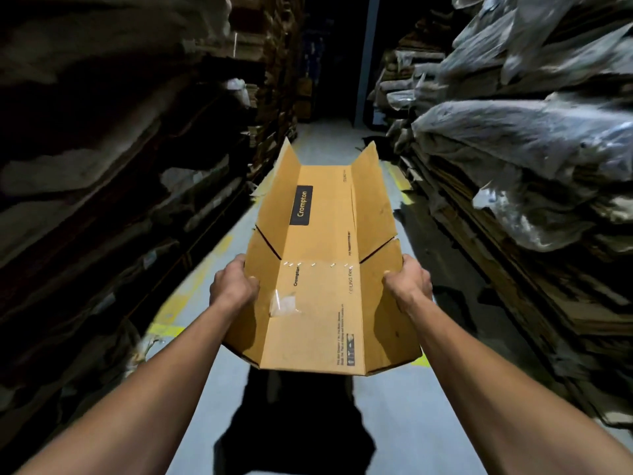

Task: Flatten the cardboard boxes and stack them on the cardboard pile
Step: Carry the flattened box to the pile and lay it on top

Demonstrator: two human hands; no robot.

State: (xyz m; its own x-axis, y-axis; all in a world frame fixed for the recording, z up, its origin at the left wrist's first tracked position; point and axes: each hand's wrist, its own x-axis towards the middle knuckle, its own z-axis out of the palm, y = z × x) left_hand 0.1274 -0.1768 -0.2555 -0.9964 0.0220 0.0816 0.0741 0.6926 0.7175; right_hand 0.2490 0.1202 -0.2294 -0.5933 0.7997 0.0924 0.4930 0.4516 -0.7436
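Flattened cardboard box between both hands, left grip and right grip each pinching a side flap

The flattened ceiling-fan carton sits at centre, running toward 12 o'clock above the aisle floor. The left hand grips its 9 o'clock edge, the right hand its 3 o'clock edge. Stacked cardboard lies at 3 o'clock, racked stacks at 9 o'clock.
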